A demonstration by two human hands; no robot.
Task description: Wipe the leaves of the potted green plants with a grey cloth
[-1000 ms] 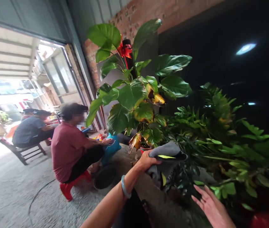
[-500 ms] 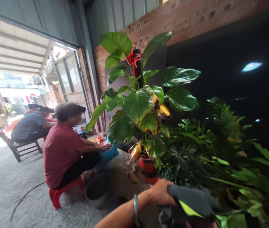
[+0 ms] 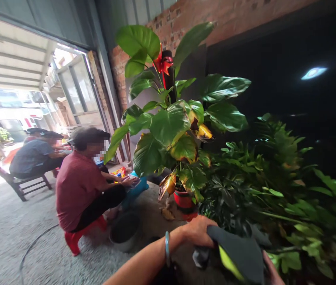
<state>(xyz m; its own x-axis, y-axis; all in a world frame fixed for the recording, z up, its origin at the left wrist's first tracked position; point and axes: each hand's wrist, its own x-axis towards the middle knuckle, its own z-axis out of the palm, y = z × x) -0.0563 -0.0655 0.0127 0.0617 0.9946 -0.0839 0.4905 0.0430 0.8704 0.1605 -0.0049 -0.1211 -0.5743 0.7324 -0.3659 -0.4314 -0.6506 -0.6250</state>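
Note:
My left hand [image 3: 198, 231] is closed on the top edge of a grey cloth with a yellow-green patch [image 3: 239, 255], held low in front of me. A blue-green bangle [image 3: 167, 248] sits on that wrist. Only a sliver of my right hand [image 3: 270, 269] shows at the bottom edge, against the cloth's right side; its fingers are hidden. Just beyond the cloth stands a tall large-leaved plant [image 3: 170, 122] in a red pot [image 3: 183, 199], with a red bow on its stake [image 3: 163, 63].
Dense dark-green shrubs [image 3: 274, 186] fill the right side against a dark wall. A person in a red shirt [image 3: 80, 184] sits on a red stool [image 3: 76, 239] to the left, by a dark bucket [image 3: 125, 231]. Another person [image 3: 33, 156] sits further back. A hose [image 3: 34, 245] lies on the concrete.
My left hand and the cloth have dropped from the shrub's foliage to low in front of me. My right hand, open a second ago, now lies against the cloth.

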